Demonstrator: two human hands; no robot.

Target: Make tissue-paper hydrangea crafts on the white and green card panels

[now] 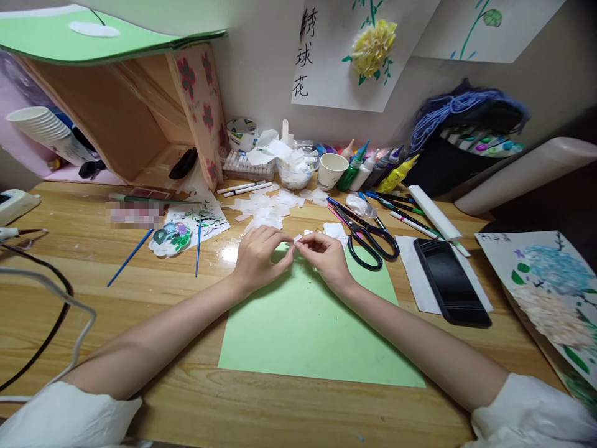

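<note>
My left hand (pixel 265 256) and my right hand (pixel 325 258) meet over the far edge of a green sheet of paper (pixel 317 336). Thumb and fingertips of both pinch a small piece of white paper (pixel 297 238), mostly covered by the fingers. Just beyond my left hand lies a heap of torn white paper pieces (pixel 265 211). A few more white pieces (pixel 336 231) rest beside my right hand, near black-handled scissors (pixel 366 239).
Behind the scraps stand a clear bowl of paper bits (pixel 296 171), a paper cup (pixel 332 170) and paint bottles (pixel 357 168). On the right are a phone (pixel 451 280) and markers (pixel 415 218). Brushes (pixel 130 258), a paint-stained paper (pixel 170 239) and cables (pixel 69 292) lie left.
</note>
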